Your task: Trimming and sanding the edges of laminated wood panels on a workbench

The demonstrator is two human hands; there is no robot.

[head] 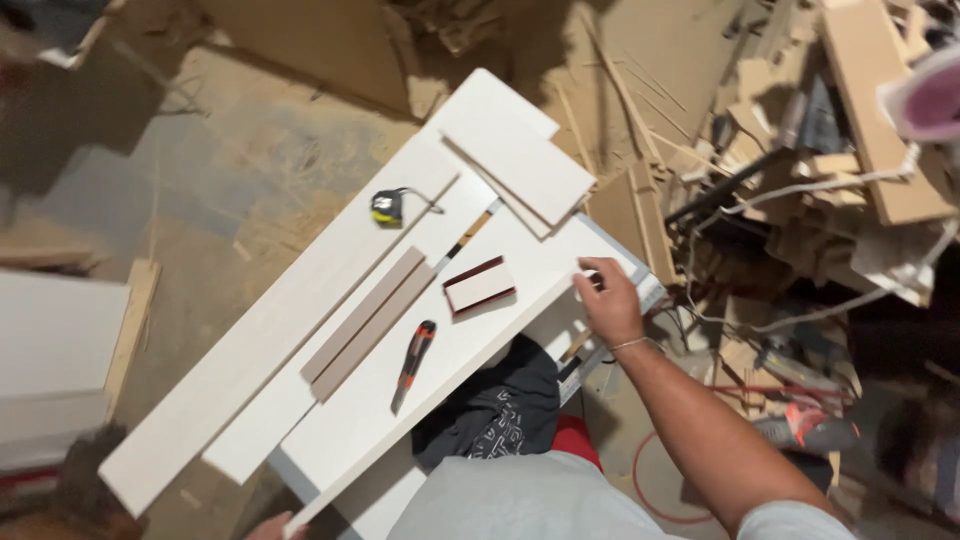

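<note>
Left hand: the left hand [268,527] shows only as a sliver at the near bottom edge, touching the near end of the long white laminated board [440,350]; whether its fingers are spread or closed cannot be told.
Right hand: the right hand [606,300] rests at the far right edge of the same board, fingers curled over that edge in a light grip, with a thin bracelet on the wrist.
Board: it runs diagonally from near left to far right, lying on top of other white panels. It looks stiff, flat and smooth-faced, likely slippery and awkward for its length more than its weight; holding it at both ends along the edges seems the steadiest grip.
On the board, near: an orange and black utility knife [413,366] lies loose, apart from both hands.
Middle: two narrow grey-brown strips [366,322] lie side by side, left of the knife; a small white block with dark red edges [480,286] lies just right of them.
Farther: a yellow and black tape measure [388,206] sits on a neighbouring white plank.
Far right: a heap of wood offcuts [800,130].
Floor: the sawdust-covered floor [230,170] lies to the left.
</note>
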